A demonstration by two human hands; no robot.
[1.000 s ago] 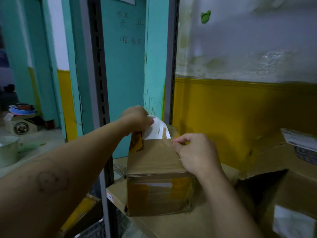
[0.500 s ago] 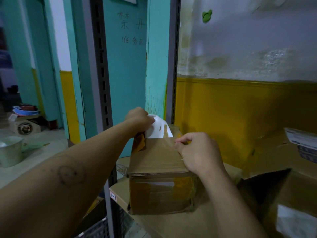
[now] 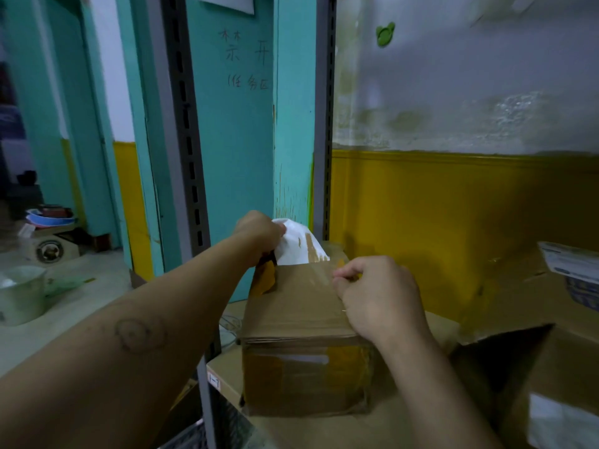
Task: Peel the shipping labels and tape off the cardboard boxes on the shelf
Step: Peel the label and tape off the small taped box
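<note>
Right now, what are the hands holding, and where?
Left hand grips the white label by its lifted left edge; right hand pinches tape on the box top.

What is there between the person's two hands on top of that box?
Head view: between the left hand and right hand lie the lifted white label and clear tape on the cardboard box.

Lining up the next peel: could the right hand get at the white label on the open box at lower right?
Probably yes. That white label faces out uncovered near the right hand, which first must release the tape it pinches on the small box.
</note>
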